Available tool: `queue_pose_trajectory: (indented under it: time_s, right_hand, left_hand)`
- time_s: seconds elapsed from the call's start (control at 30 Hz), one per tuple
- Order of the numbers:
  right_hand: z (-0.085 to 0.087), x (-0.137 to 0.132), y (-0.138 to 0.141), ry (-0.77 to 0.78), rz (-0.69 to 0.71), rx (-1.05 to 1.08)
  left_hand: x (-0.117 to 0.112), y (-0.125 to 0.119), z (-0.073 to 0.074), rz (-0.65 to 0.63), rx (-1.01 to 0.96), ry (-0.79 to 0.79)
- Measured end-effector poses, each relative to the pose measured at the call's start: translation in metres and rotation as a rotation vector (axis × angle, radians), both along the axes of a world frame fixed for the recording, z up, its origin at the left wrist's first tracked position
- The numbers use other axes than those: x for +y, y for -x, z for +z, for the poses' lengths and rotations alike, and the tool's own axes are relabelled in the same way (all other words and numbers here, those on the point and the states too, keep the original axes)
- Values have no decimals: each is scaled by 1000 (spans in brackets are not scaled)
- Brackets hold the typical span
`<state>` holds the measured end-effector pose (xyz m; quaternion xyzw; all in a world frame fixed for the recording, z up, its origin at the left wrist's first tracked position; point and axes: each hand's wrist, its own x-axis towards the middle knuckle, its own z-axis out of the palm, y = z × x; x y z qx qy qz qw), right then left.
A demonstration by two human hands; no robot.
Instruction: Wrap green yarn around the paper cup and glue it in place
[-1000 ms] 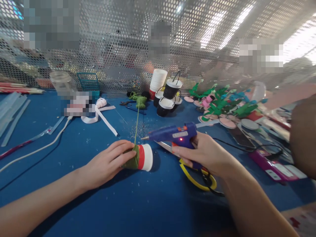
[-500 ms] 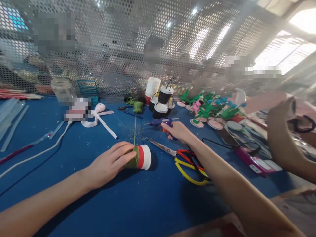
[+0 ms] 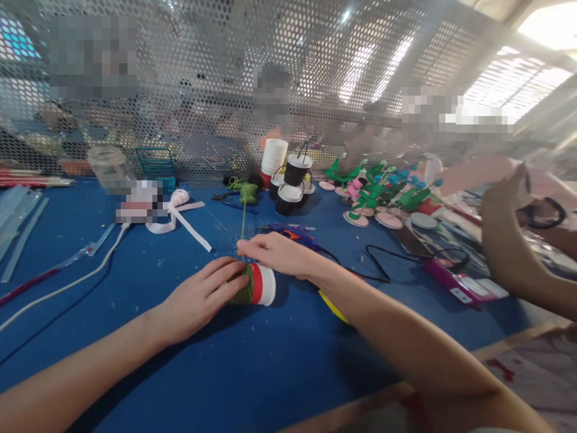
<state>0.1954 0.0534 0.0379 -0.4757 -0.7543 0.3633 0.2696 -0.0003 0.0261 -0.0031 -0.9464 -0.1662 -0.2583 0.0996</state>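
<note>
A paper cup point(image 3: 267, 285) with a white rim and a red band lies on its side on the blue table. Green yarn is wound round part of it, and my left hand point(image 3: 210, 293) is wrapped over that part. From the cup a strand of green yarn point(image 3: 244, 225) runs up to the green yarn ball point(image 3: 248, 193). My right hand point(image 3: 274, 251) pinches the strand just above the cup. Behind that hand the blue glue gun point(image 3: 300, 234) lies on the table. Scissors with yellow handles point(image 3: 334, 308) are mostly covered by my right forearm.
Black buckets point(image 3: 288, 199) and a stack of white cups point(image 3: 274, 157) stand at the back. Green craft plants point(image 3: 372, 195) crowd the right, near a purple power strip point(image 3: 460, 285) and another person's arm point(image 3: 509, 246). White ribbon point(image 3: 193, 228) and glue sticks point(image 3: 18, 219) lie left.
My right hand has put down the glue gun and moved left and nearer, onto the yarn strand. My left hand stays on the cup. The view has shifted slightly.
</note>
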Motion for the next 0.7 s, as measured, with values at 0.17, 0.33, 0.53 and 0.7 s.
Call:
queue_pose_trajectory:
  time_s: [0.17, 0.33, 0.53, 0.7]
  right_hand:
    - [0, -5, 8, 126, -43, 154]
    - [1, -4, -7, -10, -151, 217]
    - [-4, -2, -11, -24, -180, 215]
    - [-6, -1, -9, -26, -177, 200]
  left_hand:
    - [0, -1, 0, -17, -21, 18]
    - [-1, -3, -3, 10, -155, 264]
    - [-4, -3, -5, 50, -137, 390]
    - [-6, -4, -4, 17, -142, 394]
